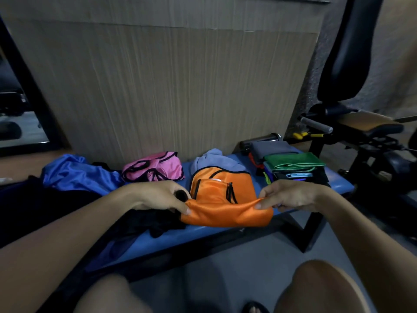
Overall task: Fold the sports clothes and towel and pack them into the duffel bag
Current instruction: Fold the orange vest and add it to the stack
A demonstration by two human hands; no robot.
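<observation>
I have the orange jersey [222, 199] by its near edge, stretched between my two hands over the front edge of the bench [338, 185], toward its right half. My left hand [161, 196] pinches the left corner of that edge between thumb and fingers, and my right hand [287, 195] pinches the right corner the same way. The cloth is taut between them, so its long axis runs left to right along the bench, while the black-trimmed neck and armholes lie farther back, pointing toward the rear edge and the wall.

I judge this to be the folding step for this one garment: the hem is lifted and the rest lies flat on the bench. The next move probably calls for carrying the held edge away from me, keeping both corners level so the slippery fabric lands square.

Behind the jersey, touching its far end, a light blue cloth [214, 159] is bunched, perhaps the towel. At the right end of the bench sits a stack of folded clothes [291, 162], green and grey on top. Left of the jersey lie a pink garment [153, 167] near the rear edge, a crumpled blue garment [79, 175] beyond it, and dark clothes [155, 220] under my left wrist. I cannot make out the duffel bag for certain.
</observation>
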